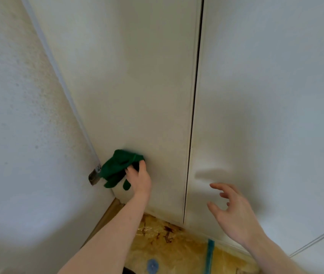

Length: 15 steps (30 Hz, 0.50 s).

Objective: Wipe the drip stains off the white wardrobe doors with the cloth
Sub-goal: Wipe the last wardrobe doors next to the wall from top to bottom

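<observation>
You have two doors in front of you, the left door (137, 86) and the right door (266, 95), split by one dark vertical gap. There is one green cloth (117, 168); your left hand (140, 179) grips it, bunched, and holds it against the left door near its bottom left corner. Your right hand (234, 212) hangs just off the right door's lower edge, fingers spread and loosely bent, holding nothing. A textured wall (15, 135) meets the left door, and stained floor (167, 246) with one blue tape strip (209, 254) runs below.
</observation>
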### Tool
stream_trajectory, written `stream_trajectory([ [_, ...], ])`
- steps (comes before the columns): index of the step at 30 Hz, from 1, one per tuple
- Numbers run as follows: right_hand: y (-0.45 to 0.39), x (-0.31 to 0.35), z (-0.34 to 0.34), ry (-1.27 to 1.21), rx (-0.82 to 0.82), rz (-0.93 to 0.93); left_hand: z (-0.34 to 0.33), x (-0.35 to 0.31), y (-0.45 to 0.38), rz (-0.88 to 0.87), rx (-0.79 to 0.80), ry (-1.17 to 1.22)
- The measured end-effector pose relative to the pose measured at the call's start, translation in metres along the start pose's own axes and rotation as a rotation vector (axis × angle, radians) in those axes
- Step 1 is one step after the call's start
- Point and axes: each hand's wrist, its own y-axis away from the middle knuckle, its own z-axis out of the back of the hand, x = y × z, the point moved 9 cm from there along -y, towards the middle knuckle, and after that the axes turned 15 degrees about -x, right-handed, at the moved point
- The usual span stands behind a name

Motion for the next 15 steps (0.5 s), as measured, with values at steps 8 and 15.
stream_trajectory([
  [8, -0.005, 0.002, -0.009, -0.017, 0.002, 0.014, 0.005, 0.028, -0.004, 0.083, -0.011, -0.198],
  [15, -0.006, -0.001, -0.002, -0.013, -0.009, 0.025, 0.01, 0.038, 0.004, 0.159, -0.042, -0.315],
])
